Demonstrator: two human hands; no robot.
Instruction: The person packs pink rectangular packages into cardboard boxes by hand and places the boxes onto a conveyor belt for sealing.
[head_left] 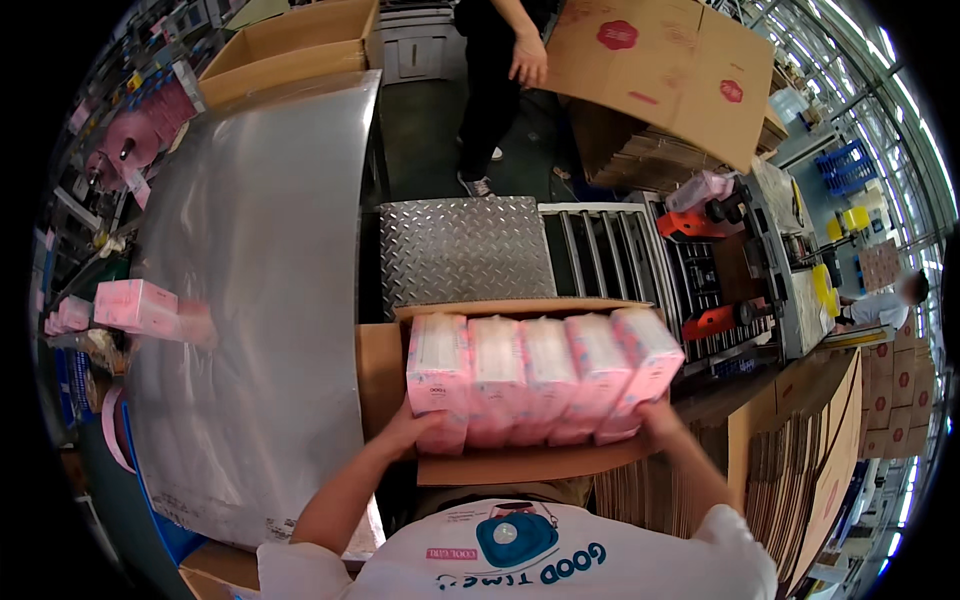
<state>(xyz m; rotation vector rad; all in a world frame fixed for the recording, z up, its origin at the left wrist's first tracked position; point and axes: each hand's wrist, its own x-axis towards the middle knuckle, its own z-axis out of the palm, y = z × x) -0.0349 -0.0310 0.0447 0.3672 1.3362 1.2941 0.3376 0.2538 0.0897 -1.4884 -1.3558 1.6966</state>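
A row of several pink-and-white wrapped packs (548, 375) stands side by side at the mouth of an open cardboard box (530, 467). My left hand (408, 428) presses against the left end of the row. At its right end my right hand (655, 422) presses inward, so the row is squeezed between both hands. The rightmost packs lean to the right. Some fingers are hidden behind the packs, and how deep the row sits in the box cannot be told.
A metal table (255, 300) lies to the left, with a pink pack (138, 305) at its far-left edge. Beyond the box are a tread plate (462, 250) and a roller conveyor (605, 245) with orange-red parts. Flattened cartons (790, 470) stand at right. Another person (490, 80) stands ahead.
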